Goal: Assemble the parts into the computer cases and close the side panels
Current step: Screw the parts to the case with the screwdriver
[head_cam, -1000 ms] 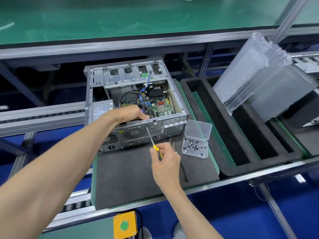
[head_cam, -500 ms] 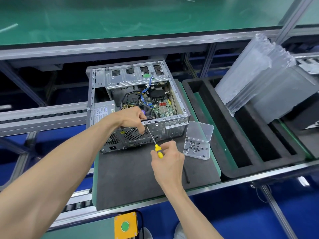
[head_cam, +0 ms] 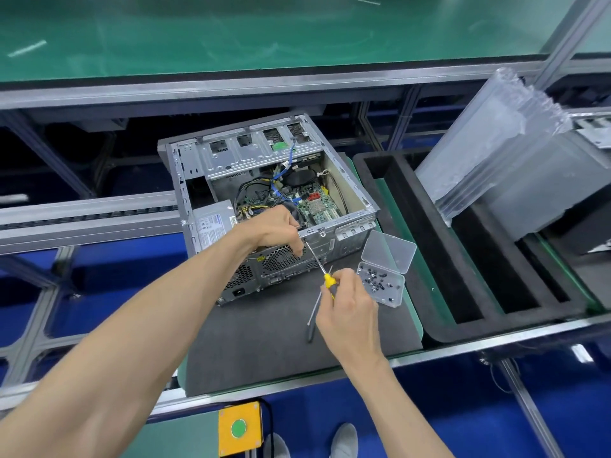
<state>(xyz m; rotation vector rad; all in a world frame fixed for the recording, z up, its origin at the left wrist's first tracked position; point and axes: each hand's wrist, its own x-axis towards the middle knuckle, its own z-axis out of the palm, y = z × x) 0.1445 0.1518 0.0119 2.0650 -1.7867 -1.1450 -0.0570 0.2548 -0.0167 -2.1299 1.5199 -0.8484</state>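
Computer case [head_cam: 274, 206] lies on its side on the dark mat [head_cam: 264, 338] of the bench, its open side facing up so the board, cables and power supply [head_cam: 213, 223] can be reached from above, and its rear face turned toward the person. That orientation puts the rear screw points within easy reach of a tool held low and near.

Right hand [head_cam: 347, 309] grips the yellow-handled screwdriver [head_cam: 319, 264], fingers curled round the handle, with the shaft slanting up and left so the tip meets the upper edge of the rear panel. Left hand [head_cam: 281, 231] rests on that same edge just beside the tip, fingers curled and pinched down there; probably it steadies a screw or the tip, though what it holds is too small to tell.

Just right of the case sits a clear screw box [head_cam: 383, 285], lid swung open, small dark screws inside, placed near the working hand for quick picking. A second slim tool [head_cam: 314, 312] lies on the mat, partly hidden under the right hand. Farther right is a black foam tray [head_cam: 429, 292] with long slots, and a stack of clear bags [head_cam: 489, 153] leans above it.

No side panel is on the case, so closing looks some way off.
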